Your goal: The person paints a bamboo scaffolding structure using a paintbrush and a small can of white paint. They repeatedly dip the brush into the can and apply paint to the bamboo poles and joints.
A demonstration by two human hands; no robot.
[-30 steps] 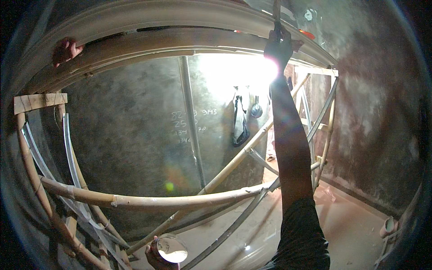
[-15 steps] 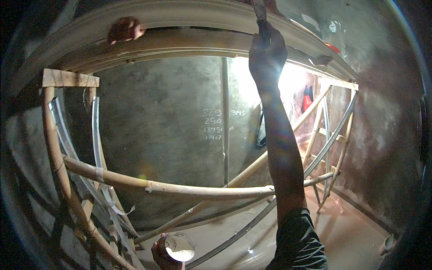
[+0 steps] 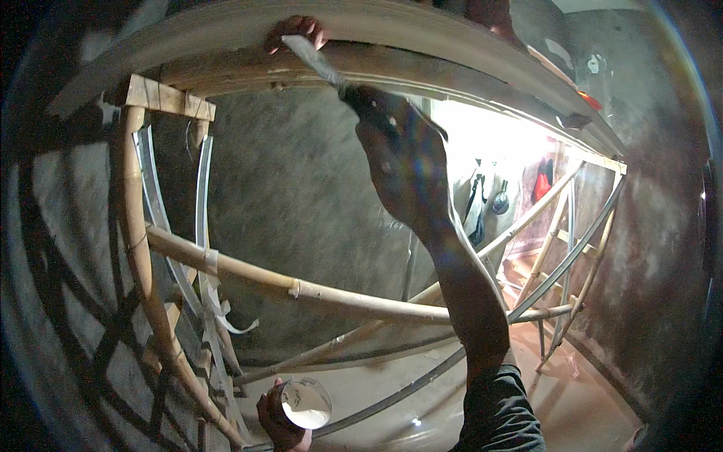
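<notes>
Has swung the narrow grey metal putty knife (image 3: 316, 60) over to the left since the earlier frame, from nearly upright to a slant. Grasps its handle in the right hand (image 3: 399, 143), with fingers closed, reaching up near the long pale board (image 3: 392, 29) overhead; cannot tell whether touching it. Holds the round pale tub (image 3: 315, 386) low in the left hand (image 3: 282, 429), with fingers curled around its side and mouth facing up, probably against spilling. Contains white paste (image 3: 310, 416), gathered mostly toward the near side.
</notes>
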